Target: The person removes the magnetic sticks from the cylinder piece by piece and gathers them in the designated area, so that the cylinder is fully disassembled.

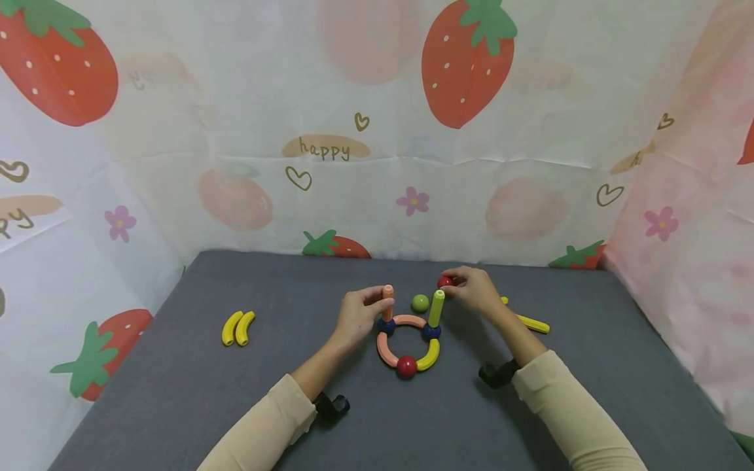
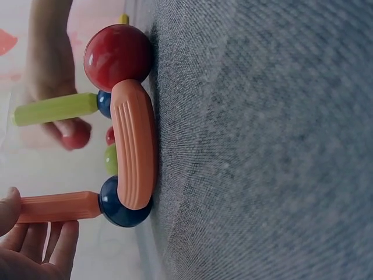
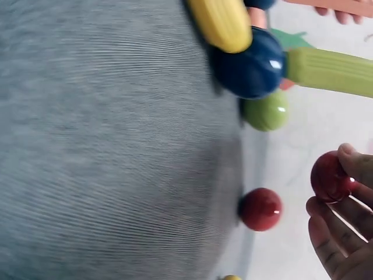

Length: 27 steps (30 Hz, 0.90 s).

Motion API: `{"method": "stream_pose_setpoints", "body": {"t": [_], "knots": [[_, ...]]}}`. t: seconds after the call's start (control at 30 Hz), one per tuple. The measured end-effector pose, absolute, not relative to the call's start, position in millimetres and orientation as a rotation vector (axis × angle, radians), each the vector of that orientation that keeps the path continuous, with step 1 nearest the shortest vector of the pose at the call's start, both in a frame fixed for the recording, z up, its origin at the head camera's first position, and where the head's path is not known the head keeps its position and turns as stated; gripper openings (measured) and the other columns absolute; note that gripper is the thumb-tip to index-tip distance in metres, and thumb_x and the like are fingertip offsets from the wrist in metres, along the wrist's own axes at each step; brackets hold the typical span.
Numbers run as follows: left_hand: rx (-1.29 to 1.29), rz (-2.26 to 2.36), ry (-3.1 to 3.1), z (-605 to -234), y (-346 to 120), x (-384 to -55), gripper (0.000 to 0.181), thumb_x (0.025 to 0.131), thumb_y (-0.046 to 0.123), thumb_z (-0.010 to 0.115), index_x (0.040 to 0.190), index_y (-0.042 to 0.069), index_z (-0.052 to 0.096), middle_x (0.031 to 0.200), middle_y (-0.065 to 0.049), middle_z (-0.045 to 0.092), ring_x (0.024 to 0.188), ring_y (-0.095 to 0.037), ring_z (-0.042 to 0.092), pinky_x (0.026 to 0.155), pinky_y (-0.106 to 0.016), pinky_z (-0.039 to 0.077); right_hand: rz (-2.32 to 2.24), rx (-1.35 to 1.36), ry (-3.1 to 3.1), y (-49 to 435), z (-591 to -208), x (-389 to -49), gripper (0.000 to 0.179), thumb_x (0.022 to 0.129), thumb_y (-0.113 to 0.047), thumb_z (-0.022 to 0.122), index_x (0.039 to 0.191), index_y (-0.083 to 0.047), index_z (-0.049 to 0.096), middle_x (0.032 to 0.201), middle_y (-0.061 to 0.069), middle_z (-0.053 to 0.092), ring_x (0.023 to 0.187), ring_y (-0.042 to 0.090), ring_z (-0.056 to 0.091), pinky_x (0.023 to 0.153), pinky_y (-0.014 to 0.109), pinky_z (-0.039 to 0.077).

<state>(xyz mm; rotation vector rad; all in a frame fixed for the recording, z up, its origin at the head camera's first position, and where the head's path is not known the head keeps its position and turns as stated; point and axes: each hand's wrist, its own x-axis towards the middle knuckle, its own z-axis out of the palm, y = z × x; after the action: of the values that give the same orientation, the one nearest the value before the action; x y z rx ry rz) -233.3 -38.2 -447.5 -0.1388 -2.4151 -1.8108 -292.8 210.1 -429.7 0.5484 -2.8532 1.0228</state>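
Observation:
My left hand (image 1: 356,315) pinches an upright orange stick (image 1: 387,303) whose lower end meets a dark blue ball (image 1: 386,326). In my right hand (image 1: 476,292), thumb and fingers hold a red ball (image 3: 332,177) up off the table, near the top of an upright light green stick (image 1: 436,309). That stick stands on another dark blue ball (image 1: 432,331). Both blue balls belong to a ring on the table, with orange curved pieces (image 1: 385,350), a yellow curved piece (image 1: 429,355) and a red ball (image 1: 406,367) at the front.
Behind the ring sits a green ball (image 1: 420,303). Another red ball (image 3: 260,209) lies on the table beneath my right hand. Two yellow curved pieces (image 1: 232,328) lie at left; a yellow stick (image 1: 533,324) lies at right, partly behind my forearm. A printed curtain (image 1: 377,196) borders the grey table.

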Motion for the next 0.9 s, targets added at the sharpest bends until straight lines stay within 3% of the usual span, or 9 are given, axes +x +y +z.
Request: {"method": "stream_pose_setpoints", "body": {"t": [0.27, 0.9], "knots": [[-0.143, -1.815, -2.414, -448.8, -38.6, -233.5, 0.029, 0.089, 0.018, 0.070, 0.115, 0.005, 0.072, 0.100, -0.012, 0.074, 0.097, -0.023, 0.069, 0.082, -0.035, 0.056, 0.889, 0.632, -2.987, 208.8, -442.8, -295.2, 0.029, 0.091, -0.009, 0.066, 0.119, 0.001, 0.067, 0.109, 0.017, 0.070, 0.094, 0.028, 0.066, 0.079, 0.040, 0.055], [-0.149, -1.814, -2.418, -447.3, -38.2, -233.5, 0.029, 0.090, 0.018, 0.069, 0.117, 0.005, 0.071, 0.104, -0.013, 0.073, 0.099, -0.024, 0.068, 0.083, -0.036, 0.056, 0.791, 0.686, -3.061, 210.9, -448.8, -293.5, 0.036, 0.086, -0.012, 0.074, 0.119, 0.001, 0.066, 0.103, 0.014, 0.072, 0.092, 0.025, 0.067, 0.081, 0.040, 0.055]]}}
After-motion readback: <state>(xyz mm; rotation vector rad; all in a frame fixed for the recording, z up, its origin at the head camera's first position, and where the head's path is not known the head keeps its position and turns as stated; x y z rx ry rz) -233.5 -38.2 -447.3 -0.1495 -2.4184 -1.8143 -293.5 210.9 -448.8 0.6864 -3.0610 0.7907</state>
